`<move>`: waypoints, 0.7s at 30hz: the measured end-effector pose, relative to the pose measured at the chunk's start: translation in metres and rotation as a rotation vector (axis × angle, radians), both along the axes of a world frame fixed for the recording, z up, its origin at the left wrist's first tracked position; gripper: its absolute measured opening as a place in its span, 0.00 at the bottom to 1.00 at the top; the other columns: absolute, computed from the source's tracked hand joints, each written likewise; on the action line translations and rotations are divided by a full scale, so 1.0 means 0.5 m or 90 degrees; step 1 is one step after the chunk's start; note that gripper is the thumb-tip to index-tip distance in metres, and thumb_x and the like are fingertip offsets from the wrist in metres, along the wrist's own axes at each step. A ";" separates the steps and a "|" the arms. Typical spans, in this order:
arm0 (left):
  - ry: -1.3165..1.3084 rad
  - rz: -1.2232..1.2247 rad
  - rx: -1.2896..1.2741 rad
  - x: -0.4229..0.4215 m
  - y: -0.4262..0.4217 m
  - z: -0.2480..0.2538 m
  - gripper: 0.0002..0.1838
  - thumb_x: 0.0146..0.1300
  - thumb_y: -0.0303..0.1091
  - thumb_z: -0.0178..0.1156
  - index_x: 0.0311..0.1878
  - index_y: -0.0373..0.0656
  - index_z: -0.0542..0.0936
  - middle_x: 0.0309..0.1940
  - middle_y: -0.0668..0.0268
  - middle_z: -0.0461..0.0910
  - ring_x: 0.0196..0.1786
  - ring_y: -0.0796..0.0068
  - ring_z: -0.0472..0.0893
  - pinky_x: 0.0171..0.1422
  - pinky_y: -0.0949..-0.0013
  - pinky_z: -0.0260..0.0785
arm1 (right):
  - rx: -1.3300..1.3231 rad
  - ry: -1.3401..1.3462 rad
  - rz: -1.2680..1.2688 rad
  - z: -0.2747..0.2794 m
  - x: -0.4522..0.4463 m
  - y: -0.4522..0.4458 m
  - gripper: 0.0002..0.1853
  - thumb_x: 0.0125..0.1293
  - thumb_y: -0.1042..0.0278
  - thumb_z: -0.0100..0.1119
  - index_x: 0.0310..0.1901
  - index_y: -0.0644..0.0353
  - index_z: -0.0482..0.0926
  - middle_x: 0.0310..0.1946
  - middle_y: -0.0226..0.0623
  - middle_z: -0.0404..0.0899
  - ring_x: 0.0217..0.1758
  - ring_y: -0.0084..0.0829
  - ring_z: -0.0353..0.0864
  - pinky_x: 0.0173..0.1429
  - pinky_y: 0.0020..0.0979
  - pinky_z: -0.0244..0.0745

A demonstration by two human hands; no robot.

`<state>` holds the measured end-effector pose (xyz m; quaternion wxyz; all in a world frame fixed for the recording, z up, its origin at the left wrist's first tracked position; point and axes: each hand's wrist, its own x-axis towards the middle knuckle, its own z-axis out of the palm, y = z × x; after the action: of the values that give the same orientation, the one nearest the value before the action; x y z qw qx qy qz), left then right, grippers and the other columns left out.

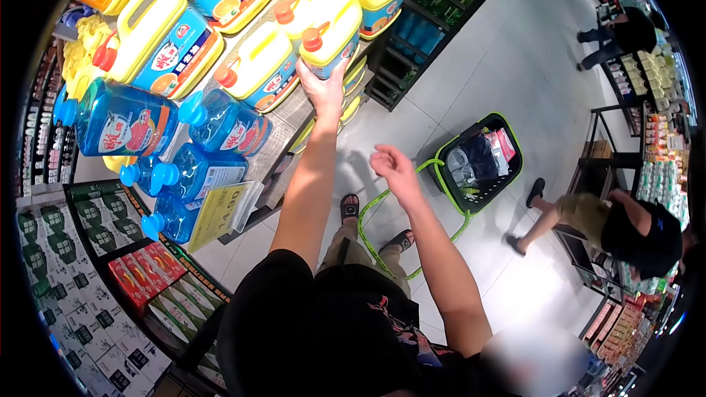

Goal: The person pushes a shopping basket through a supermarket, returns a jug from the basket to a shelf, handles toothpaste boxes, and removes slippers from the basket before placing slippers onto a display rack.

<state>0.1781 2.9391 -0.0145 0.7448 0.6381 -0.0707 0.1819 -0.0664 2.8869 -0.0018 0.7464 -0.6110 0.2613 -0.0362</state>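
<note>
My left hand [323, 93] is closed around the lower end of a yellow jug [332, 37] with a red cap and a blue label, at the edge of the display shelf. Similar yellow jugs [261, 66] stand beside and behind it. My right hand [396, 170] is held out over the floor, its fingers loosely bent and apart, with nothing in it. Below and to the right of that hand, a black shopping basket [471, 195] with a green rim and long green handles stands on the floor, holding several packaged items.
Blue bottles [220, 121] stand at the left of the shelf beside a yellow price sign [218, 219]. Boxed goods [147, 272] fill the lower left. One person [625, 224] walks at the right; another [625, 33] is farther back by stocked shelves.
</note>
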 end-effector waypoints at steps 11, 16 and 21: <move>0.134 0.043 0.384 -0.045 0.013 -0.019 0.38 0.59 0.45 0.65 0.64 0.30 0.62 0.58 0.43 0.70 0.61 0.45 0.70 0.65 0.52 0.62 | -0.263 -0.109 0.088 0.112 0.320 -0.005 0.40 0.56 0.68 0.63 0.71 0.62 0.57 0.64 0.47 0.67 0.63 0.36 0.71 0.64 0.34 0.68; 0.155 0.037 0.276 -0.042 -0.002 0.017 0.41 0.57 0.47 0.67 0.63 0.26 0.62 0.52 0.40 0.73 0.55 0.41 0.74 0.60 0.50 0.64 | -0.258 -0.116 0.073 0.062 0.204 -0.010 0.36 0.57 0.65 0.64 0.67 0.63 0.63 0.60 0.47 0.72 0.63 0.39 0.72 0.65 0.35 0.67; 0.106 0.016 0.231 -0.089 0.014 0.036 0.37 0.60 0.39 0.66 0.66 0.29 0.62 0.55 0.41 0.72 0.58 0.43 0.73 0.64 0.54 0.63 | -0.192 0.296 -0.013 -0.191 -0.131 0.021 0.32 0.57 0.58 0.64 0.62 0.61 0.69 0.55 0.47 0.76 0.57 0.40 0.77 0.59 0.35 0.71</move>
<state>0.1333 2.9463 0.0037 0.6186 0.7755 -0.0328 0.1220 -0.1319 2.8973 -0.0975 0.5665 -0.7044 0.4235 0.0590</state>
